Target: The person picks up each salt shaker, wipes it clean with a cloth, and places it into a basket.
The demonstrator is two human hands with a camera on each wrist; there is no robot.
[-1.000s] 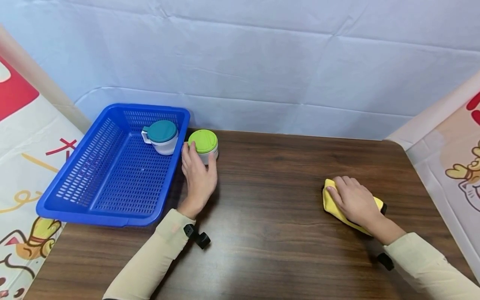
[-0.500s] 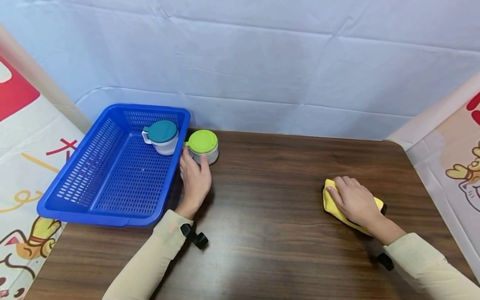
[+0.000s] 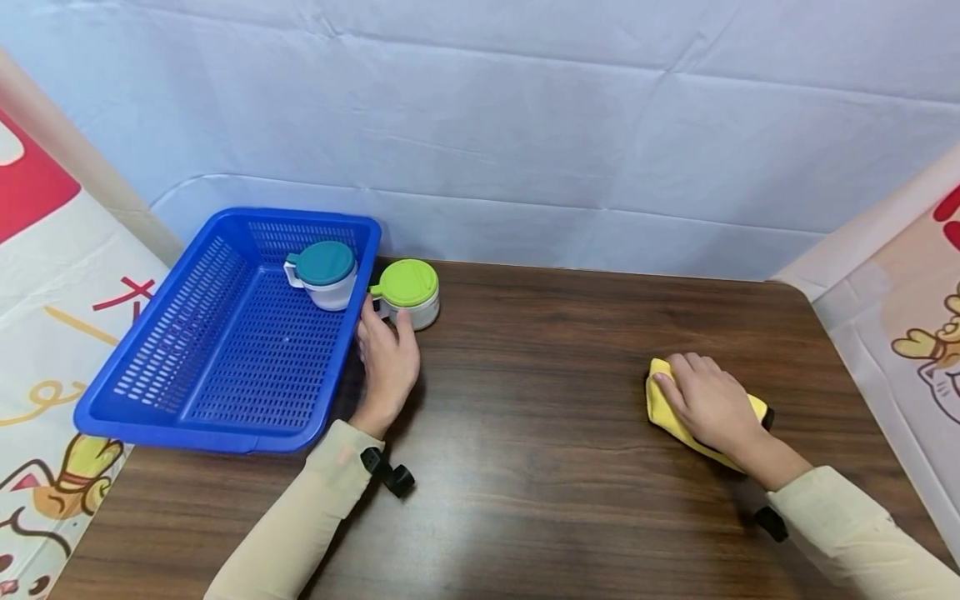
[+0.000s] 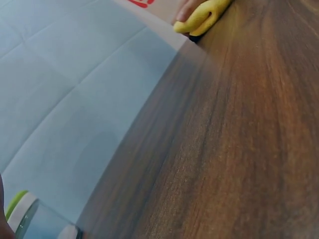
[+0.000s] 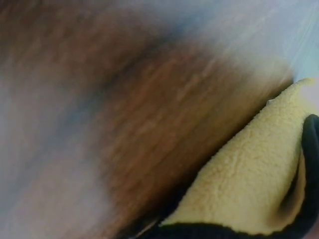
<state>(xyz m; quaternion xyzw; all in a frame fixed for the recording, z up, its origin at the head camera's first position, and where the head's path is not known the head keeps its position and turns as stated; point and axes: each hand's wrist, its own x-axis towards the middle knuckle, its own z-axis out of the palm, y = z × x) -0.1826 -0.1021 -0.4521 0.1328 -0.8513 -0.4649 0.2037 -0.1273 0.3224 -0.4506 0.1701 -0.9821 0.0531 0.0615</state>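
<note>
A seasoning jar (image 3: pixel 408 292) with a bright green lid and clear body stands just right of the basket, its handle side facing left. My left hand (image 3: pixel 388 357) is at its near left side, thumb tip by the body and forefinger near the handle, with a gap between them. In the left wrist view the jar (image 4: pixel 40 219) shows only at the lower left corner. On the right, my right hand (image 3: pixel 705 400) grips a folded yellow cleaning cloth (image 3: pixel 660 408) with dark edging, resting on the table. Plush folds of this cloth (image 5: pixel 244 169) fill the right wrist view's lower right.
A blue perforated basket (image 3: pixel 217 442) sits at the left of the brown wooden table (image 3: pixel 540 417). Inside it, at the far right corner, stands a similar jar with a teal lid (image 3: pixel 325 263). A pale cloth backdrop (image 3: pixel 525 150) hangs behind the table's far edge.
My left hand has drawn back from the green-lidded jar's top towards its handle side. The jar has shifted slightly right. My right hand and the cloth have stayed put.
</note>
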